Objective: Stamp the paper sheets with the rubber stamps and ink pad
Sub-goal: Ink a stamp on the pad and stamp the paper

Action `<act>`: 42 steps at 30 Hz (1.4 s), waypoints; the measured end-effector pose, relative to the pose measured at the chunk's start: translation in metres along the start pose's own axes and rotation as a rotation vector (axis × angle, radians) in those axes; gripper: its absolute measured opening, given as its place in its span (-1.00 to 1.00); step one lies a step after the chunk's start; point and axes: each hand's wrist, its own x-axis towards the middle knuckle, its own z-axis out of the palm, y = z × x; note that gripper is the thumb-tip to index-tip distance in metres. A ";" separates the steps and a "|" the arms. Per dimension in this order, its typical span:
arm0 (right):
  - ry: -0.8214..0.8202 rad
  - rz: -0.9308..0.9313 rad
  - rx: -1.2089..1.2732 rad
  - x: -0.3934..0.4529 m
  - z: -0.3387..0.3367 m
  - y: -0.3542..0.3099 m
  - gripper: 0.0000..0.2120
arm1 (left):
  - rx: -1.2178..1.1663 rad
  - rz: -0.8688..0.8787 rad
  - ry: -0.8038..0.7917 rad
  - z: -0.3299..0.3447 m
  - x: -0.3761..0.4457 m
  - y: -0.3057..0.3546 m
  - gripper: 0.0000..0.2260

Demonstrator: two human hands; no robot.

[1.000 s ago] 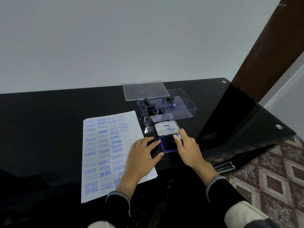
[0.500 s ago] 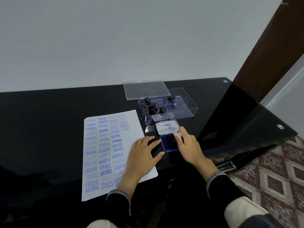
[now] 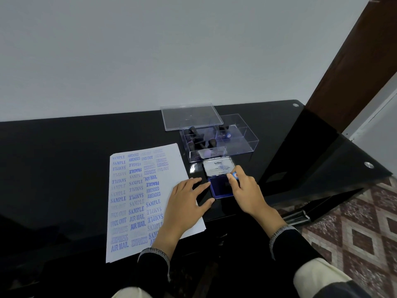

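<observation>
A white paper sheet, covered with blue stamped words, lies on the black table. Right of it sits the open blue ink pad, its labelled lid folded back. My right hand grips a rubber stamp with a blue-capped handle and holds it down on the pad's right side. My left hand rests flat with straight fingers on the paper's right edge, fingertips reaching toward the pad's left edge. A clear plastic box behind the pad holds several more dark stamps.
The box's clear lid leans at the back of the box. The table's glass corner juts right, with a patterned tile floor below. A wall stands behind the table.
Both hands stay almost where they were. The right hand still holds the stamp on the ink pad; the view shifted only slightly.
</observation>
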 end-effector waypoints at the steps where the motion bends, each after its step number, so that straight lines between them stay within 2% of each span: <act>1: 0.002 0.008 0.042 0.000 0.000 0.001 -0.78 | -0.001 0.000 0.001 0.000 0.000 0.000 -0.55; 9: -0.013 -0.001 0.112 0.004 -0.002 0.002 -0.78 | -0.011 -0.006 -0.001 0.000 0.000 0.001 -0.55; 19: 0.001 -0.094 -0.204 0.002 -0.001 -0.005 -0.80 | 0.007 -0.005 -0.004 0.000 0.001 0.000 -0.54; 27: 0.004 -0.011 0.027 0.002 -0.002 -0.001 -0.79 | 0.004 -0.002 0.010 -0.001 0.000 0.001 -0.55; 33: -0.005 -0.081 -0.197 0.002 -0.001 -0.004 -0.81 | 0.001 0.001 0.004 -0.001 0.000 0.001 -0.54; 36: -0.004 -0.075 -0.184 0.002 -0.001 -0.004 -0.82 | 0.001 0.010 -0.006 -0.001 -0.001 0.002 -0.55; 39: 0.003 -0.031 -0.053 0.002 -0.002 -0.003 -0.81 | -0.201 -0.054 0.005 -0.004 0.001 0.003 -0.61; 42: -0.001 -0.023 -0.067 0.003 -0.002 -0.003 -0.81 | -0.504 -0.171 0.126 -0.017 0.004 0.000 -0.75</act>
